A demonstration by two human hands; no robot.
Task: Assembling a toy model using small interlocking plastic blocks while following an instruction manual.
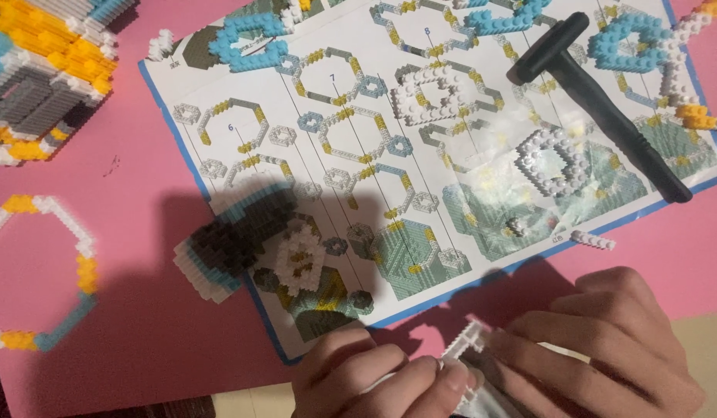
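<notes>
Both my hands are at the bottom edge of the view, pinching one small white and grey block piece (468, 348) between them. My left hand (374, 379) grips its left side with thumb and fingers. My right hand (614, 340) covers its right side. Just above them lies a printed instruction sheet (374, 101) with a blue border. On the sheet rest a white hexagonal block ring (553, 159), another white ring (436, 89) and several blue rings (246, 42).
A black hammer-like tool (606, 108) lies across the sheet's right part. A built block model (250, 232) in white, grey and dark sits on the sheet's left edge. A yellow-white ring (49, 271) and a large block build (41, 70) rest on the pink mat (134, 333).
</notes>
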